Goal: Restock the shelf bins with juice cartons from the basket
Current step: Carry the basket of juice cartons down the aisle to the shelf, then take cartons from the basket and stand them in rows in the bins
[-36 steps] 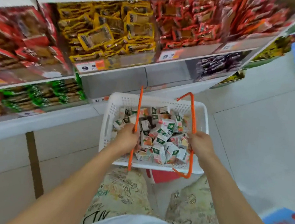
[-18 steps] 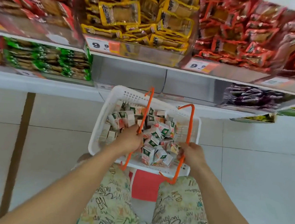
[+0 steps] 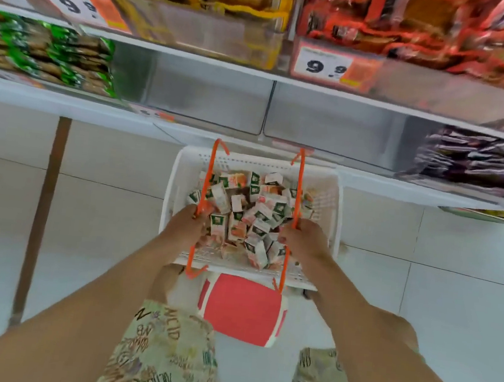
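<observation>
Your hands, left (image 3: 185,225) and right (image 3: 303,239), each grip a handle, carrying the basket (image 3: 326,199) level toward the empty bins (image 3: 331,121).

Bright, motion-blurred, edges warped

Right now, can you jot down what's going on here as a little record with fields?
Left hand: grips left orange handle
Right hand: grips right orange handle
Basket: white, holds a heap of juice cartons
Shelf bins: two clear ones straight ahead, empty
Neighbours: green packets left, purple packets right
Below basket: red stool
</observation>
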